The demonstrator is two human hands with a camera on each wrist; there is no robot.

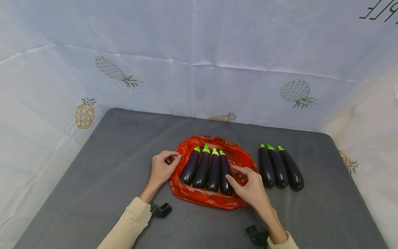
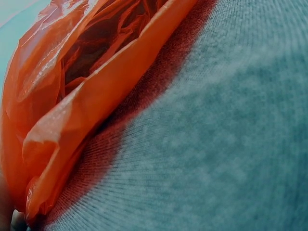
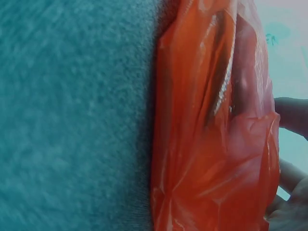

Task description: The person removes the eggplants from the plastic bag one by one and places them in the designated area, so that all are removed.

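Observation:
Several dark purple eggplants [image 1: 200,169] with green tops lie side by side in a red plastic bag [image 1: 199,199] spread open on the table. At the bag's left rim, my left hand [image 1: 163,167] pinches the plastic between thumb and curved fingers; in the left wrist view only a sliver of the hand shows beside the bag [image 2: 77,125]. My right hand [image 1: 252,186] is over the bag's right side, thumb and forefinger apart, its thumb tip by the rightmost eggplant in the bag. Bag plastic [image 3: 207,159] hides part of that hand in the right wrist view.
Three more eggplants [image 1: 281,167] lie in a row on the grey table [image 1: 124,138], right of the bag. Behind the table hangs a pale cloth [image 1: 174,86] printed with pineapples. Dark bands [image 1: 161,210] sit at both wrists.

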